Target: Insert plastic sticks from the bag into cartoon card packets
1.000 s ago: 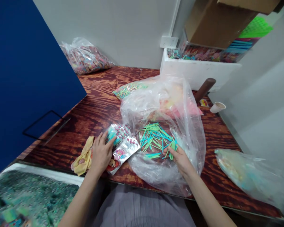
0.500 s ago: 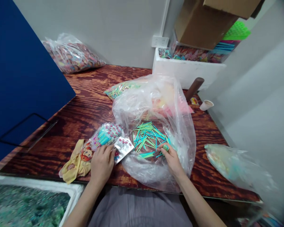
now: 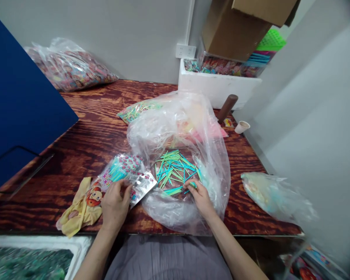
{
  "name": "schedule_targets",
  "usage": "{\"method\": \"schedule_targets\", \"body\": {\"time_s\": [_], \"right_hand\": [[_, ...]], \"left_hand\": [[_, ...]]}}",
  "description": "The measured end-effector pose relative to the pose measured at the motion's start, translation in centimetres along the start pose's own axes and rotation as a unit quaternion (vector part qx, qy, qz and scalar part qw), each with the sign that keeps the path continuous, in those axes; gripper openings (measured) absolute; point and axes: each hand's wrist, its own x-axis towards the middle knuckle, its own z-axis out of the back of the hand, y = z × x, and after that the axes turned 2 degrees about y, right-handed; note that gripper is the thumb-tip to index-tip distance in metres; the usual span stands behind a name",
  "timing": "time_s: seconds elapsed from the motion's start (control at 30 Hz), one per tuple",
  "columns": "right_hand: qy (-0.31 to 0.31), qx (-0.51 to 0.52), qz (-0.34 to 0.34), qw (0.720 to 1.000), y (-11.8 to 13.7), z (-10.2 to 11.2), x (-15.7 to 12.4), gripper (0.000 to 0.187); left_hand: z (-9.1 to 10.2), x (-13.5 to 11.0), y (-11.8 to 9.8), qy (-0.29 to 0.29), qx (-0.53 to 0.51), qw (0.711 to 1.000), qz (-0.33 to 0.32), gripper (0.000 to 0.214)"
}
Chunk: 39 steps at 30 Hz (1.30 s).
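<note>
grey, pleated fabric (image 3: 169, 258) covers the person's lap. at the near left, a white foam box (image 3: 80, 247) with a thick, rounded rim holds something green, blurred. on the counter (image 3: 96, 136) lies a limp, crumpled yellow cloth (image 3: 84, 212). the left hand (image 3: 115, 200), fingers bent and thumb close to them, is over the packets beside it: a glossy clear packet (image 3: 119, 169) showing blue stems, and a flat, silvery packet (image 3: 144, 184). whether it grips either, i cannot tell. the right hand (image 3: 202, 198) is closed on a small bundle (image 3: 193, 184) of thin green and blue sticks. loose sticks (image 3: 172, 171), straight and slender, lie crisscrossed just beyond it, ringed by a crinkled clear bag (image 3: 214, 186). another cloudy bag (image 3: 265, 194) slumps to the right. farther back are a bag of sticks (image 3: 140, 111), a smooth brown cylinder (image 3: 228, 108) and a tilted white cup (image 3: 242, 127).

the clear packet bears a red-haired cartoon face and block letters, too small to read.

the counter has dark, reddish-brown wood grain. a blue panel (image 3: 20, 97) stands at the left; behind are a bulging printed bag (image 3: 76, 70), a foam crate (image 3: 216, 89) below a cardboard box (image 3: 233, 35), and pale walls (image 3: 119, 35) with sockets (image 3: 186, 51).
</note>
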Motion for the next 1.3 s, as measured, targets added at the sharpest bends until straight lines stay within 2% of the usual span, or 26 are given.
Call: {"method": "schedule_targets", "body": {"time_s": [0.1, 0.2, 0.4, 0.53, 0.67, 0.87, 0.97, 1.1, 1.3], "right_hand": [[0.006, 0.002, 0.009, 1.000, 0.0, -0.1, -0.1, 0.015], [0.006, 0.000, 0.012, 1.000, -0.1, -0.1, -0.2, 0.016], [0.006, -0.001, 0.013, 1.000, 0.0, 0.0, -0.2, 0.016], [0.006, 0.000, 0.013, 1.000, 0.1, 0.0, -0.2, 0.015], [0.006, 0.004, 0.008, 1.000, -0.1, 0.0, -0.2, 0.017], [0.012, 0.002, 0.005, 1.000, -0.3, 0.0, -0.1, 0.019], [0.013, 0.001, 0.006, 1.000, -0.2, 0.0, -0.1, 0.019], [0.008, 0.000, 0.010, 1.000, -0.1, -0.1, -0.1, 0.020], [0.011, 0.002, 0.016, 1.000, 0.0, -0.1, 0.0, 0.016]], "left_hand": [[0.1, 0.3, 0.6, 0.022, 0.001, 0.999, -0.025, 0.022], [0.4, 0.7, 0.6, 0.010, 0.008, 0.998, -0.054, 0.025], [1.9, 1.6, 0.2, -0.022, -0.022, 0.999, -0.035, 0.023], [3.0, 2.2, 0.2, -0.030, -0.108, 0.993, 0.025, 0.024], [3.6, 2.2, -0.2, -0.005, -0.211, 0.971, 0.116, 0.025], [4.0, 1.6, -1.2, -0.021, -0.272, 0.939, 0.209, 0.029], [4.0, 1.4, -1.3, -0.009, -0.292, 0.924, 0.248, 0.031], [3.8, 1.0, -1.3, 0.010, -0.307, 0.914, 0.267, 0.033], [3.3, 0.5, -1.6, 0.034, -0.324, 0.916, 0.232, 0.029]]}}
